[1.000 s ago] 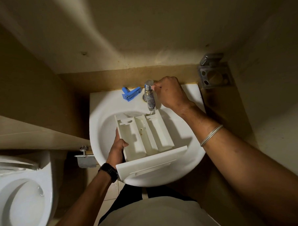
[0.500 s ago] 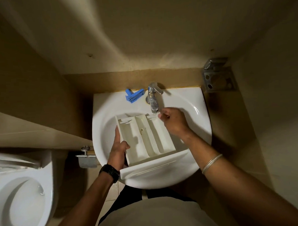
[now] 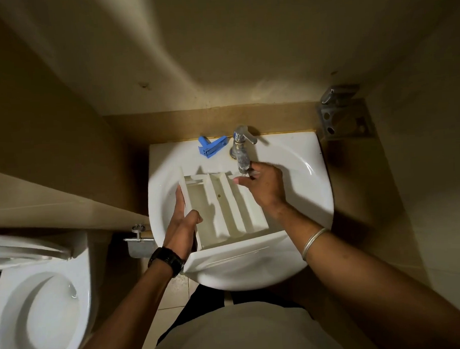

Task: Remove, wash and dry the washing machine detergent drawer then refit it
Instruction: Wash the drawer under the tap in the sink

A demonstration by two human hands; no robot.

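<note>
Over sink (image 3: 302, 155) | left hand (image 3: 182, 224) grips drawer (image 3: 225, 209) steady | right hand (image 3: 263, 186) at 12, fingers loose, under tap (image 3: 242, 152) to rinse.

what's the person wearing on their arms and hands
Both forearms are bare, with no sleeves or gloves in view. The left wrist carries a black wristwatch with a chunky dark strap. The right wrist carries a thin silver bangle, a plain metal ring. No rings show on the fingers of the left hand or the right hand.
</note>
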